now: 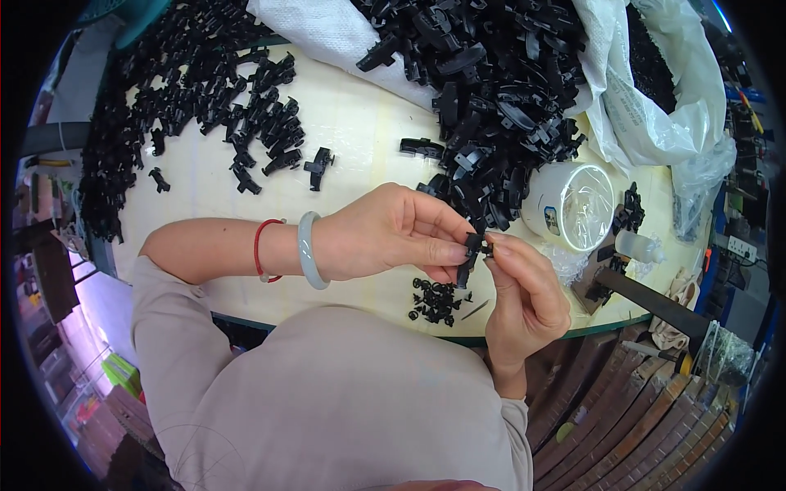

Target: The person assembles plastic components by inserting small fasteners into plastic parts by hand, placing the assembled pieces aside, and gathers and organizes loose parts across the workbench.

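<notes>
Above the near edge of the table, my left hand (401,233) pinches a small black plastic part (468,260) between thumb and fingers. My right hand (528,295) meets it from the right, its thumb and forefinger closed on a tiny black piece (486,245) at the part's side. Whether the two pieces are joined I cannot tell, since the fingertips cover the contact. Just below the hands lies a little pile of small round black pieces (435,303), with a thin metal pin (475,309) beside it.
A heap of larger black plastic parts (491,106) spills from a white woven sack (336,37). Many black clips (266,114) spread over the table's left (196,188). Right of the heap, a white tub (565,204) lies tipped, near a small translucent bottle (639,245) and a dark bar (655,303).
</notes>
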`<state>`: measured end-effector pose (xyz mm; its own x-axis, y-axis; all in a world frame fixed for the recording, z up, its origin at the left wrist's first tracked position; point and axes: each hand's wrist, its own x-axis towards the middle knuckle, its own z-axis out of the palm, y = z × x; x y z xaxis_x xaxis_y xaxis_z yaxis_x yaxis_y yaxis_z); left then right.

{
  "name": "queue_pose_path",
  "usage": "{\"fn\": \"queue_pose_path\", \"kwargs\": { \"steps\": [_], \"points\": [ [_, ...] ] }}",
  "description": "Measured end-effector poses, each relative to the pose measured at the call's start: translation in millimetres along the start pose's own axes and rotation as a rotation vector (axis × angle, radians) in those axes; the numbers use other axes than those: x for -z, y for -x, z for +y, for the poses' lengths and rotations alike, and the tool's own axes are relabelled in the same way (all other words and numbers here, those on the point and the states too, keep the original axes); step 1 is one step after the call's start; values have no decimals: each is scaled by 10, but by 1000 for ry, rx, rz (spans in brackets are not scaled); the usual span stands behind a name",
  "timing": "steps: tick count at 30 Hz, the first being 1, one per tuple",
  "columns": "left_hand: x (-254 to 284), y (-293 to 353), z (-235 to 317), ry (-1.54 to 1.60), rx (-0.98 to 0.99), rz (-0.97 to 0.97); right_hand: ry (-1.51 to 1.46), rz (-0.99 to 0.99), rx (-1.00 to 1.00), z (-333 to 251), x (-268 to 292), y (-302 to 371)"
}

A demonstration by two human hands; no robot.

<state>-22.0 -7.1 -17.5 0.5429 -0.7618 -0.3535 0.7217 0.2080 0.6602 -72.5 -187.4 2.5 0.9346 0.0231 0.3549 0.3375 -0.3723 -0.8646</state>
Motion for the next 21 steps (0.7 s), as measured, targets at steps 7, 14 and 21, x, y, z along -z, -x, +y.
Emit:
{"fn": "queue_pose_path", "kwargs": {
  "steps": [7, 14, 21],
  "points": [
    [2, 18, -26, -15, -14, -4, 24, -13, 46, 15, -16, 24],
    [0, 28, -34, -82, -67, 56, 134, -73, 132, 39, -6, -2],
    [-13, 58, 37, -180, -81, 119, -16, -51, 63, 182, -20, -4]
  ]
}}
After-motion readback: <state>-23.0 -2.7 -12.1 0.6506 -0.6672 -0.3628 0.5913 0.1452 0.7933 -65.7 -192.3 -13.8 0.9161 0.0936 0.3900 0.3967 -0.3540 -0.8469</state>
